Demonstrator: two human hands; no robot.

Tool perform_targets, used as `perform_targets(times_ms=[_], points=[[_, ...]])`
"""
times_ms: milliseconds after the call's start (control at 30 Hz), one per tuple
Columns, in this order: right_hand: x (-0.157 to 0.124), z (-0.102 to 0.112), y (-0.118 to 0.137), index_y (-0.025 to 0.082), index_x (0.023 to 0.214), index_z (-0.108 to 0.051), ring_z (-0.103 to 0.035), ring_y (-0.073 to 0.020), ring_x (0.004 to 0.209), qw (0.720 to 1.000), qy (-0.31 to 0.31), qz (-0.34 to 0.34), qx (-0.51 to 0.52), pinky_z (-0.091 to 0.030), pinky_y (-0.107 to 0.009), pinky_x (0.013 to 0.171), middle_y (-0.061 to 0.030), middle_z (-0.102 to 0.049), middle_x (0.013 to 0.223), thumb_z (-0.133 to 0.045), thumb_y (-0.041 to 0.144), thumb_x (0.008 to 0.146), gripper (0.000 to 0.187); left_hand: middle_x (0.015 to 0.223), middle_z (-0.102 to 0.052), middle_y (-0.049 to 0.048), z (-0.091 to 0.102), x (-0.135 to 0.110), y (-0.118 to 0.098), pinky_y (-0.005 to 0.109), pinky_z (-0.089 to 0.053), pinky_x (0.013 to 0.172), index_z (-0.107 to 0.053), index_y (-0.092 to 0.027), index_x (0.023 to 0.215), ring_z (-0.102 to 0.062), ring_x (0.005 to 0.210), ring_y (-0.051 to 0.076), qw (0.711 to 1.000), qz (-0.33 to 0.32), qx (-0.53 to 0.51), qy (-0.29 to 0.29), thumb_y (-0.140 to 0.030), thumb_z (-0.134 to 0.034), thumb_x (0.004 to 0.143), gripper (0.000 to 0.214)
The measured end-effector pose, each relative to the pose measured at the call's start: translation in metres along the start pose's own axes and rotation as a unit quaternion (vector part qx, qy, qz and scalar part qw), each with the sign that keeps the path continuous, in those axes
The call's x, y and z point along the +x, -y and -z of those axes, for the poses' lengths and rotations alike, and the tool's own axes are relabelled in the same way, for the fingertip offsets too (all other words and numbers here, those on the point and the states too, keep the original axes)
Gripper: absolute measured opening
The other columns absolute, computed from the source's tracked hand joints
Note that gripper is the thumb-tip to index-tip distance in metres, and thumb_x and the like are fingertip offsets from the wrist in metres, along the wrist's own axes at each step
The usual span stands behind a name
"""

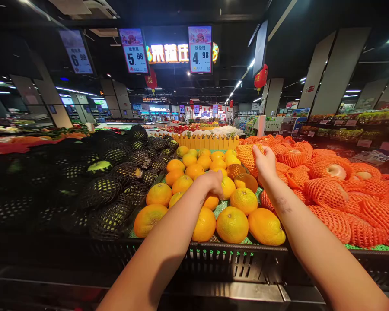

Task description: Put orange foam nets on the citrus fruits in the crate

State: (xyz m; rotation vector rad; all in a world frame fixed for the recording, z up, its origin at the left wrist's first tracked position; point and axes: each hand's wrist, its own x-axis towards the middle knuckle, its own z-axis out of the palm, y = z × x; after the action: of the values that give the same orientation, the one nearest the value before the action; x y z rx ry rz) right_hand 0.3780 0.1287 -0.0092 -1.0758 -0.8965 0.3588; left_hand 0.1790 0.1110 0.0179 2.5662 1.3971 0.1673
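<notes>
Among the loose oranges (232, 224) in the middle of the display, my left hand (214, 183) is closed against an orange (227, 188), its fingertips partly hidden. My right hand (265, 163), further back and to the right, pinches a light-orange foam net sleeve (247, 159) between thumb and fingers. Whether a fruit is inside that sleeve I cannot tell. It is held up over the back right of the oranges, beside the apples in red-orange foam nets (327, 192).
Dark fruits in black foam nets (105, 190) are piled on the left. A black crate rim (233, 248) runs along the front. A yellow picket divider (205, 142) stands behind the oranges. Price screens (200, 49) hang overhead.
</notes>
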Motion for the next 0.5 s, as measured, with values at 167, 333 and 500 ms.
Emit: perform_targets(times_ms=[167,333,500], points=[[-0.003,-0.002,0.008,0.023,0.083,-0.049,-0.045,-0.0161,0.061,0.996,-0.035,0.024,-0.077,-0.041,-0.028,0.058,0.0033,-0.046,0.065,-0.069,0.043,0.079,0.028,0.099,-0.066,0.0105,-0.002,0.010,0.010,0.040,-0.050,0.086,-0.055,-0.018,0.091,-0.065,0.104,0.038,0.999,-0.043,0.014,-0.008,-0.028,-0.090,0.052,0.053],[-0.006,-0.003,0.009,0.022,0.081,-0.048,-0.042,-0.0147,0.059,0.998,-0.011,0.005,-0.068,-0.038,-0.027,0.056,0.0036,-0.044,0.064,-0.073,0.043,0.078,0.033,0.122,-0.065,0.0158,-0.002,0.018,0.011,0.038,-0.051,0.088,-0.052,-0.018,0.119,-0.063,0.112,0.036,0.995,-0.058,0.074,0.031,-0.042,-0.089,0.052,0.081],[-0.012,-0.004,0.019,0.019,0.078,-0.048,-0.040,-0.0114,0.057,0.999,-0.008,-0.005,-0.030,-0.033,-0.023,0.053,0.0045,-0.046,0.065,-0.070,0.029,0.080,0.024,0.120,-0.065,0.0131,0.000,0.016,0.009,0.036,-0.051,0.082,-0.050,-0.018,0.118,-0.064,0.109,0.034,0.993,-0.058,0.101,0.007,-0.044,-0.088,0.053,0.080]])
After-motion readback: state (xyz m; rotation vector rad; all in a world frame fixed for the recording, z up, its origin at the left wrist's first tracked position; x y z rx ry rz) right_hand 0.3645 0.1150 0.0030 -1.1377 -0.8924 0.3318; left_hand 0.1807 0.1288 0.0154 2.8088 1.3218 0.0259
